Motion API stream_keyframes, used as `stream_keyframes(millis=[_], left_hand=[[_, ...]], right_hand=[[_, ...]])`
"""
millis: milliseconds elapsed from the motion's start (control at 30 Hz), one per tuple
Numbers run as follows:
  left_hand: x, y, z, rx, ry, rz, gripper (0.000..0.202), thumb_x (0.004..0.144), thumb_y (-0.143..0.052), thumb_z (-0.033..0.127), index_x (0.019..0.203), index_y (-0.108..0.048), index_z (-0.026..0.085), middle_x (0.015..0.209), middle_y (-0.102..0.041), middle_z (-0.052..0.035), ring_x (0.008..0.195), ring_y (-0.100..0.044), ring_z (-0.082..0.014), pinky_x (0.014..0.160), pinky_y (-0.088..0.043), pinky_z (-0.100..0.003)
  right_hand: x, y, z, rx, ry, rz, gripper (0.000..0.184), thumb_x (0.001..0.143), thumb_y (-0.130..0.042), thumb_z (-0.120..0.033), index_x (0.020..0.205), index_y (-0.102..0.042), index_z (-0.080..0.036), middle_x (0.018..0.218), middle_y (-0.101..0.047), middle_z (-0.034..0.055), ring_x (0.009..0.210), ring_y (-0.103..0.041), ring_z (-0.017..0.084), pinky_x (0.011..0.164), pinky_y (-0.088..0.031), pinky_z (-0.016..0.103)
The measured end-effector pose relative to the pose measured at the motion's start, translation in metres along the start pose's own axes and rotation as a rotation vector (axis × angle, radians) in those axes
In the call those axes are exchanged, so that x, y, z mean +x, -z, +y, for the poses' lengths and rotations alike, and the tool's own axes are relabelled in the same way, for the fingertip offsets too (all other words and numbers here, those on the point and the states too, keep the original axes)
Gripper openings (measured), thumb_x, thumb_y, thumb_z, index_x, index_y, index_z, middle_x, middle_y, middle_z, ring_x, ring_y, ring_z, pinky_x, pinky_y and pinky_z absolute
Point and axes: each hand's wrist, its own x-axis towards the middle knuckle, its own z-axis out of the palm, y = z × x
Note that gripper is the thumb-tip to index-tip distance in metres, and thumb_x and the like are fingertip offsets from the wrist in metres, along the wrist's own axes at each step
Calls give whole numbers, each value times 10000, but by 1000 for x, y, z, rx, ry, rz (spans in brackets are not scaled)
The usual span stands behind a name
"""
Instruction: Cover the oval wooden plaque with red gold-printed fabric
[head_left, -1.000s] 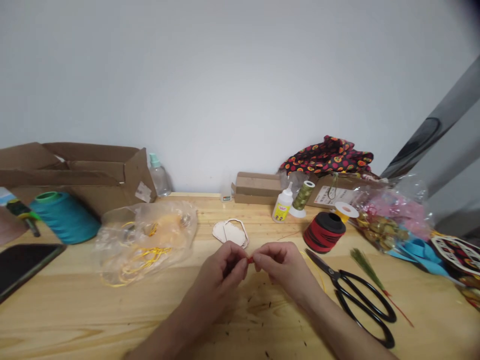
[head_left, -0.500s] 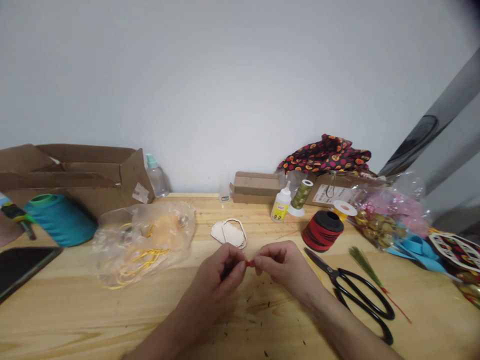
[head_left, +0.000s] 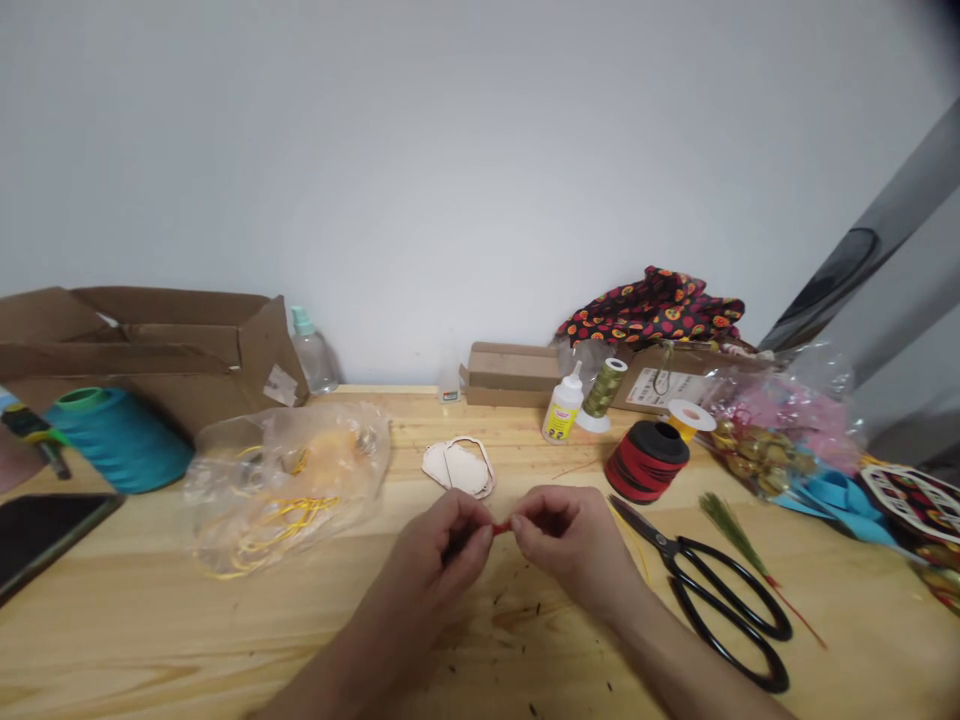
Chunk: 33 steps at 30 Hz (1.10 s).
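Observation:
Between my fingertips, a short length of red cord [head_left: 501, 527] shows over the wooden table. My left hand [head_left: 444, 545] pinches its left end between thumb and forefinger. At the other end, my right hand [head_left: 564, 540] grips it the same way. Most of the cord is hidden by my fingers. Just beyond my left hand lie pale wooden cut-out pieces [head_left: 457, 467]. Black-handled scissors [head_left: 720, 590] rest to the right of my right hand, and past them is a green tassel [head_left: 731, 530] with a red string.
A red-and-black cord spool [head_left: 646, 468], a glue bottle [head_left: 562, 408] and a green thread spool [head_left: 604, 390] stand at the back right. On the left are a plastic bag [head_left: 292, 480] with yellow cord, a teal thread cone [head_left: 124, 440] and a cardboard box [head_left: 165, 370].
My right hand has shifted very slightly, its fingertips a little farther from my left ones. Both hands still pinch the red cord; nothing on the table has moved.

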Motion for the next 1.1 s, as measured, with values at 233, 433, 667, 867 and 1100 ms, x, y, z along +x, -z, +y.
stream_keyframes(millis=[233, 433, 667, 867, 1100], left_hand=[[2, 3, 5, -174, 67, 6, 114, 769, -477, 283, 707, -485, 188, 530, -403, 72, 466, -326, -67, 422, -258, -173], [4, 6, 4, -343, 134, -33, 135, 760, -488, 303, 695, -463, 188, 498, -402, 86, 394, -282, -40, 369, -208, -158], [4, 4, 3, -380, 139, -63, 137, 768, -492, 307, 707, -471, 186, 509, -398, 87, 399, -278, -36, 373, -208, -153], [3, 3, 2, -379, 147, -58, 152, 761, -497, 317, 698, -466, 183, 502, -396, 87, 397, -280, -37, 372, -209, -156], [4, 4, 1, -384, 150, -47, 149, 759, -505, 312, 697, -468, 181, 503, -400, 87, 401, -281, -37, 373, -213, -153]], right_hand=[[0, 0, 3, 111, 3, -62, 182, 632, -572, -279, 502, -588, -154, 435, -454, -40, 391, -311, 49, 372, -241, 187], [1, 7, 2, 34, 109, -113, 145, 677, -575, -260, 751, -659, -167, 624, -588, 5, 474, -414, 73, 428, -326, 191], [-1, 8, -1, -244, 382, -51, 78, 664, -567, -163, 688, -640, -181, 555, -544, -25, 443, -374, 67, 430, -320, 195], [1, 3, 4, -7, 53, -132, 121, 654, -578, -275, 670, -609, -159, 532, -499, -30, 450, -357, 69, 408, -278, 195], [2, 4, 1, 23, 31, -206, 124, 684, -537, -283, 644, -544, -165, 551, -460, -47, 486, -359, 71, 438, -275, 190]])
